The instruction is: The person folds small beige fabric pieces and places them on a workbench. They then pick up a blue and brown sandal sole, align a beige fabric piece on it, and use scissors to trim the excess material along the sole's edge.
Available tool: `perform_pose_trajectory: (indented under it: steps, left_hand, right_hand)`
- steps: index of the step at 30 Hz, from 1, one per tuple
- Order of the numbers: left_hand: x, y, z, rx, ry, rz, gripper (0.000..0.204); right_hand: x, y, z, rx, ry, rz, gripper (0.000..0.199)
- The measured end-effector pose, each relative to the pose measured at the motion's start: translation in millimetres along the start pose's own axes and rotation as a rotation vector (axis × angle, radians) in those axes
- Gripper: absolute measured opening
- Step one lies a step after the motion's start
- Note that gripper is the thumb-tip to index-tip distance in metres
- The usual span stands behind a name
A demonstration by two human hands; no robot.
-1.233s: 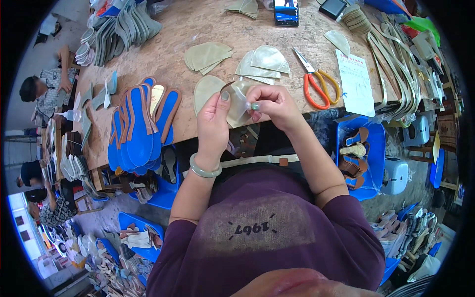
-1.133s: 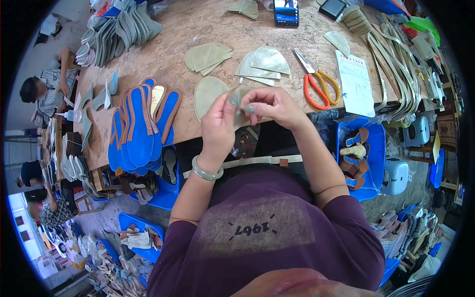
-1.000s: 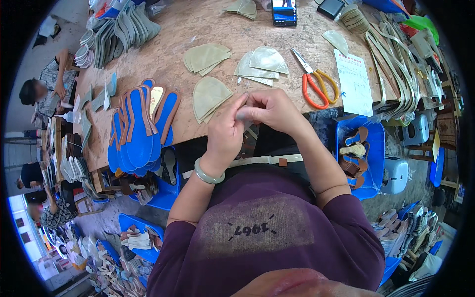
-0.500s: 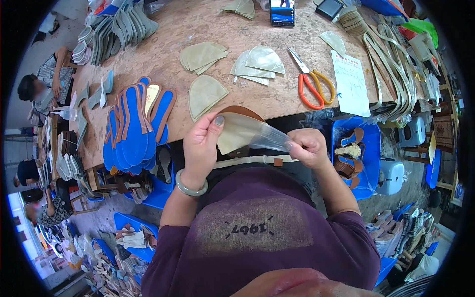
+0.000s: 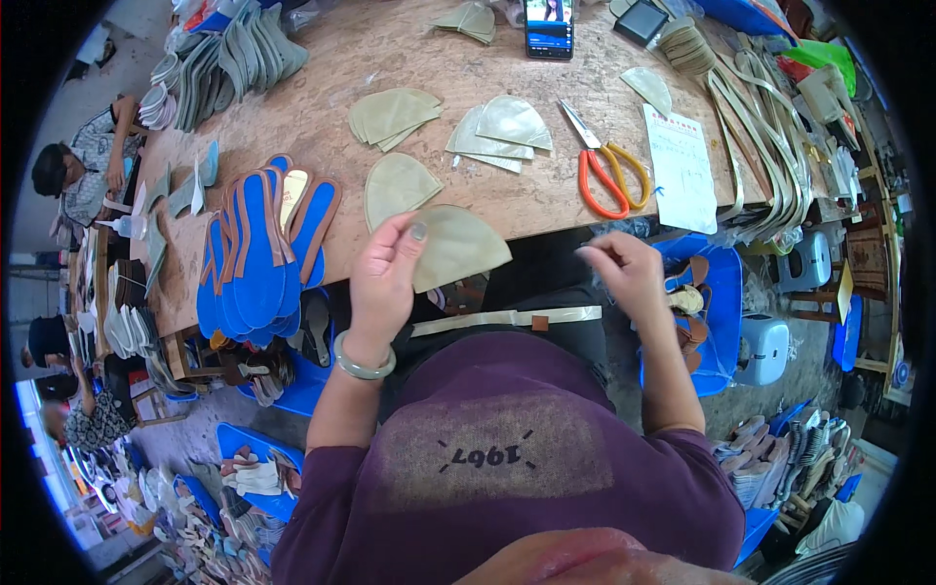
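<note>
Here, L hand [image 5: 382, 271] pinches a thin, smooth half-round piece [image 5: 458, 249] btwn thumb and fingers at its left edge, the rest spreading rightward, pale olive w/ a slight sheen. R hand [image 5: 629, 275] sits apart, fingers curled; can't tell if it holds anything. Beyond: similar pcs [image 5: 396, 115] on the worn wood table [image 5: 314, 109], nr. scissors [image 5: 594, 149].

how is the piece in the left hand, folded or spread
Spread: the beige piece extends from the left hand, its curved edge and right corner showing.
</note>
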State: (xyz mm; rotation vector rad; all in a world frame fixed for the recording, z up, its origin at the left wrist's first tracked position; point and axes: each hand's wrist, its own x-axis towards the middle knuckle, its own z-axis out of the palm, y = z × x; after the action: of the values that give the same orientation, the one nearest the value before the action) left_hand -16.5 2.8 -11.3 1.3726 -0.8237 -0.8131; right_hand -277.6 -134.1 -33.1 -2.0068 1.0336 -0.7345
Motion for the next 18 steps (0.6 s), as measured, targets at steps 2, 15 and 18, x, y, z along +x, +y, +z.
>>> perform_pose_trajectory:
  steps: [2, 15, 18]
  left_hand:
    - [-2, -4, 12, -0.005, -0.089, -0.011, 0.023]
    - [-12, -16, 14, -0.751, -0.042, -0.469, 0.043]
    - [-13, -19, 11, -0.912, -0.100, -0.513, 0.046]
  right_hand:
    - [3, -32, 15, -0.005, 0.019, -0.329, 0.031]
    - [30, -59, 90, -0.062, 0.043, -0.668, 0.039]
    - [30, -59, 93, -0.097, 0.031, -0.664, 0.031]
